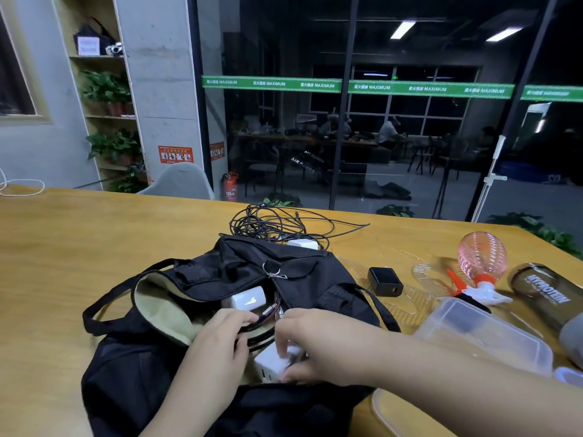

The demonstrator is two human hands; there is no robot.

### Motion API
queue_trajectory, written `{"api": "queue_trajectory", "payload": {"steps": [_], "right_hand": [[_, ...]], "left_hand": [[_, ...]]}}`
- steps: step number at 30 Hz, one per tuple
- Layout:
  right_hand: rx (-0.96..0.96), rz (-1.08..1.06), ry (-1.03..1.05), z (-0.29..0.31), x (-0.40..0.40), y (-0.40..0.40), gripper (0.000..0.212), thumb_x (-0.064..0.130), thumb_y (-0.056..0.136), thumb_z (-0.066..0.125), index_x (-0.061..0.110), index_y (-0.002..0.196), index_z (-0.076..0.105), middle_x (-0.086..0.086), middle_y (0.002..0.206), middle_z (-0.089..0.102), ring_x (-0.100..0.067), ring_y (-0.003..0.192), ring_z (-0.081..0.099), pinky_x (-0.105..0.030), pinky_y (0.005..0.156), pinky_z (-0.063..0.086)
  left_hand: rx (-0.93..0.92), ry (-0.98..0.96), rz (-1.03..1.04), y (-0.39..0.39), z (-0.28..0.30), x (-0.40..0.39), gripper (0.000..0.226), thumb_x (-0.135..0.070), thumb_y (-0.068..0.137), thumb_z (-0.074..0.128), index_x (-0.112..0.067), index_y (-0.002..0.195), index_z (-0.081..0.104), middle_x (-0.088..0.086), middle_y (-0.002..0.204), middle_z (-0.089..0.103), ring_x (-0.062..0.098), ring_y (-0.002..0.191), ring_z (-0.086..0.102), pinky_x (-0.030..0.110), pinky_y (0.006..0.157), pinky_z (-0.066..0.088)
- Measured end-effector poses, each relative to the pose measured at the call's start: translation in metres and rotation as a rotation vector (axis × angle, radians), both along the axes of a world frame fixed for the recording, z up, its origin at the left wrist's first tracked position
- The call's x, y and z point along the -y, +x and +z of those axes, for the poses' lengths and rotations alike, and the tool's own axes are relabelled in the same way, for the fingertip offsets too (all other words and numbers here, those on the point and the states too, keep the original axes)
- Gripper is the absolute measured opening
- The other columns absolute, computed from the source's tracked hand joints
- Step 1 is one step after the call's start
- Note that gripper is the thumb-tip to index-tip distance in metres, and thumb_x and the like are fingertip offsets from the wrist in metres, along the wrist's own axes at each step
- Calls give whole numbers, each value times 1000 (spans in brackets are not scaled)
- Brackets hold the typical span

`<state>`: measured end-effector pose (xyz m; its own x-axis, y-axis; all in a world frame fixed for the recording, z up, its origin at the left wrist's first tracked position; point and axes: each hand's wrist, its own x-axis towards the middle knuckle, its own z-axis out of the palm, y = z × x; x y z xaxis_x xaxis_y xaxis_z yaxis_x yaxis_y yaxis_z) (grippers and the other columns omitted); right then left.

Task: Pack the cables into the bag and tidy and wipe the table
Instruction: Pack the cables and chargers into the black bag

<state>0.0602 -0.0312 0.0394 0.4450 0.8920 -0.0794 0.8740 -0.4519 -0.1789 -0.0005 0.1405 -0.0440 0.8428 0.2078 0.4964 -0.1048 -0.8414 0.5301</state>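
While both hands work inside the open bag (151, 367), packing is maybe half done: right hand (310, 345) grips a white charger (273, 362) in the bag mouth, left hand (220, 337) pinches a braided cable (263, 320), second charger (247, 299) already in. Left: cable tangle (268, 223) and third charger (303, 244) behind the bag, black adapter (385, 280) beside it, then tidying, wiping the table (79, 234)

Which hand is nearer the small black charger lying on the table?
Right. The right hand is in the bag opening, below-left of the black charger; the left hand is farther left.
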Motion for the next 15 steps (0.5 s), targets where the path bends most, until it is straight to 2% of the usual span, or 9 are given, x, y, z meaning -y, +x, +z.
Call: {"api": "queue_trajectory", "payload": {"steps": [2, 5, 7, 9, 10, 13, 15], "right_hand": [[-10, -18, -14, 3, 1, 3, 27, 34, 87, 64, 16, 106, 57, -1, 110, 51, -17, 95, 47, -24, 70, 29], [36, -66, -69, 4, 1, 5, 13, 29, 89, 60, 21, 92, 51, 1, 102, 48, -18, 87, 44, -33, 74, 41], [113, -98, -100, 3, 0, 8, 10, 25, 90, 55, 17, 93, 50, -3, 105, 51, -25, 89, 51, -38, 76, 46], [185, -128, -122, 0, 1, 13, 9, 20, 91, 52, 12, 95, 52, -6, 103, 53, -29, 89, 55, -40, 74, 48], [207, -152, -136, -2, 1, 16, 8, 18, 91, 51, 11, 93, 52, -7, 99, 54, -30, 88, 56, -39, 72, 47], [244, -221, -153, -4, 1, 25, 6, 16, 90, 51, 11, 86, 50, -5, 83, 51, -29, 80, 53, -33, 56, 38], [229, -232, -119, -3, 2, 28, 7, 15, 89, 51, 9, 88, 55, -8, 86, 57, -29, 79, 54, -33, 56, 39]], "left_hand": [[6, 7, 12, -1, 1, 0, 36, -2, 81, 61, -34, 98, 58, -25, 98, 47, 4, 92, 52, 18, 81, 40], [65, 15, 70, -3, 0, -1, 34, 2, 71, 70, -22, 94, 62, -17, 92, 45, 14, 86, 51, 12, 80, 31], [58, 12, 91, -3, -1, -1, 34, -1, 73, 69, -20, 99, 61, -14, 95, 45, 15, 87, 52, 18, 79, 37], [14, -3, 80, -2, -1, 0, 30, -8, 79, 64, -23, 105, 58, -17, 103, 45, 10, 90, 54, 29, 75, 48], [-8, -8, 64, -3, -1, 1, 29, -11, 82, 62, -24, 108, 57, -19, 105, 44, 7, 91, 55, 30, 75, 50], [-42, 18, 17, -4, 2, 4, 31, -21, 87, 57, -28, 117, 53, -26, 119, 42, 1, 109, 52, 15, 85, 40], [-125, 27, 4, -5, 6, 6, 41, -35, 91, 51, -35, 131, 42, -30, 132, 30, -3, 127, 37, 10, 96, 29]]}}
